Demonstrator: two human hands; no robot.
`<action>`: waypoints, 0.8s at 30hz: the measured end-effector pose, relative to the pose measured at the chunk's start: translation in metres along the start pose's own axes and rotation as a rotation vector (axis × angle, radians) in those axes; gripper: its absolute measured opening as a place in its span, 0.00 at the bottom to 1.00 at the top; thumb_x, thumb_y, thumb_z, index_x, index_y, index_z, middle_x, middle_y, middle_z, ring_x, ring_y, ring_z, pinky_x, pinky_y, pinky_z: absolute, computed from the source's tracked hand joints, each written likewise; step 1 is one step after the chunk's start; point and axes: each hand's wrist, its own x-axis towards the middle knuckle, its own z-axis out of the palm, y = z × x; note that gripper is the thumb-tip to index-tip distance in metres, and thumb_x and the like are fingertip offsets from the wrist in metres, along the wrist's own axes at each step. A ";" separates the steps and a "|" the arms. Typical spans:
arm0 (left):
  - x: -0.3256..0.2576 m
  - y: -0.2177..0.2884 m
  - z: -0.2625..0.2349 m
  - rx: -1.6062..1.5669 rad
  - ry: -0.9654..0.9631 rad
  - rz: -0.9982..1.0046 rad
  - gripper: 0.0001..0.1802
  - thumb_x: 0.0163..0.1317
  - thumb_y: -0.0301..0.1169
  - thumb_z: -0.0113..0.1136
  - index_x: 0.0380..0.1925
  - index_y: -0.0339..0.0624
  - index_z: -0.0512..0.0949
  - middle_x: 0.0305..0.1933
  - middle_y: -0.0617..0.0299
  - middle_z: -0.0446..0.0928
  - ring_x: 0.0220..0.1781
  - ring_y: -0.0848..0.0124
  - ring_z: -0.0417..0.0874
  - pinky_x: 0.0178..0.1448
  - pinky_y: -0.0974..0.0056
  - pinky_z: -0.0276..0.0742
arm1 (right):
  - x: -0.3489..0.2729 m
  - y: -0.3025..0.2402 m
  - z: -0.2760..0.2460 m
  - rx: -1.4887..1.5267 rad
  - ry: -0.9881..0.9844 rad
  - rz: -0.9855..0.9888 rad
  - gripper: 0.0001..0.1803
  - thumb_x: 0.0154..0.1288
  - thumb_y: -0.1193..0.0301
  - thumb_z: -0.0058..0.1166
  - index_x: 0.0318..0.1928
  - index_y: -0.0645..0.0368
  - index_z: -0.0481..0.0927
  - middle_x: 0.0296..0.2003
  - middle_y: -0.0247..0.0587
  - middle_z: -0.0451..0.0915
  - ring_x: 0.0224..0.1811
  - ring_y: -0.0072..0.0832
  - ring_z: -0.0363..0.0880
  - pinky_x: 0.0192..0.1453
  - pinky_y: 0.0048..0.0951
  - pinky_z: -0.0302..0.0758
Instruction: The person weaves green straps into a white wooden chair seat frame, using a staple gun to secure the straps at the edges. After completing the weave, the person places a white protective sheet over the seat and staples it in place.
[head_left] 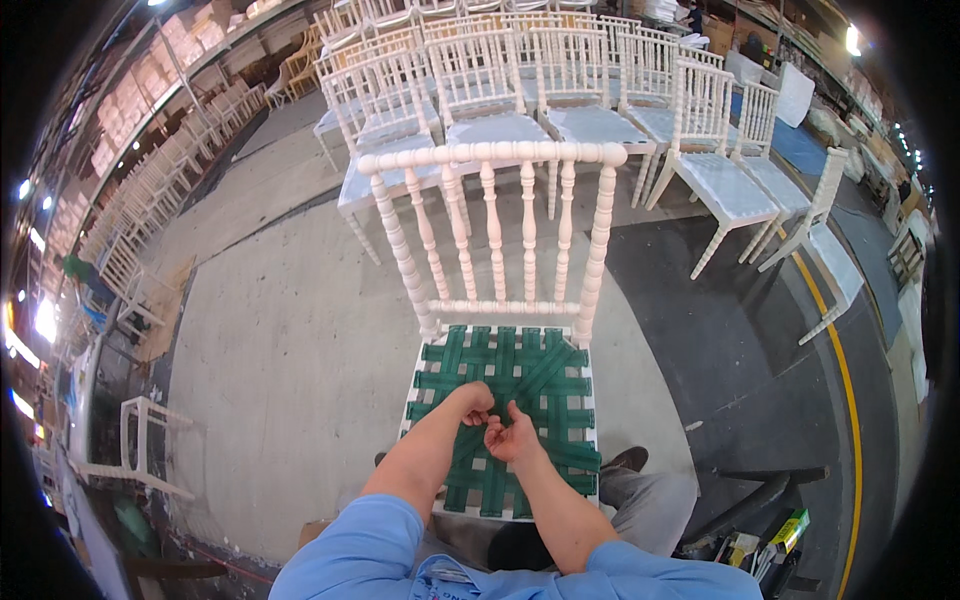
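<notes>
In front of me stands a white wooden chair (494, 152) with turned back spindles. Its seat is a lattice of woven green webbing (563, 408), with a diagonal strip crossing the weave toward the back right corner. My left hand (477, 403) is closed over the middle of the seat, its wrist bent and its fingers curled inward. Just beside it, my right hand (512, 438) has its fingers bent toward the left hand and its thumb raised. Both hands are close together over the webbing. Whatever lies between the fingers is too small or hidden to name.
Rows of white chairs (485, 128) with pale seats fill the floor beyond. More chairs (725, 185) stand at the right by a yellow floor line (852, 430). An unfinished chair frame (140, 450) lies at left. Tools and a yellow-green box (790, 530) sit at lower right.
</notes>
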 end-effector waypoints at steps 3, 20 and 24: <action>0.005 0.003 -0.003 0.055 -0.064 -0.004 0.17 0.73 0.34 0.46 0.37 0.38 0.84 0.36 0.58 0.86 0.31 0.65 0.85 0.37 0.54 0.85 | -0.001 -0.008 -0.005 -0.013 -0.035 0.043 0.37 0.74 0.37 0.51 0.45 0.66 0.73 0.28 0.33 0.76 0.26 0.25 0.74 0.31 0.26 0.76; -0.032 -0.038 -0.014 0.210 1.238 0.511 0.14 0.69 0.35 0.52 0.30 0.40 0.81 0.33 0.44 0.85 0.37 0.43 0.87 0.41 0.41 0.82 | -0.155 -0.059 -0.077 -1.785 0.472 -1.471 0.40 0.64 0.66 0.68 0.74 0.53 0.67 0.56 0.53 0.79 0.58 0.52 0.78 0.63 0.46 0.76; -0.079 -0.002 -0.074 0.122 1.244 0.476 0.17 0.72 0.38 0.52 0.37 0.38 0.84 0.37 0.42 0.86 0.41 0.42 0.88 0.47 0.42 0.82 | -0.169 -0.083 -0.110 -2.016 0.514 -1.211 0.47 0.60 0.63 0.72 0.77 0.51 0.63 0.58 0.57 0.78 0.59 0.54 0.79 0.65 0.47 0.75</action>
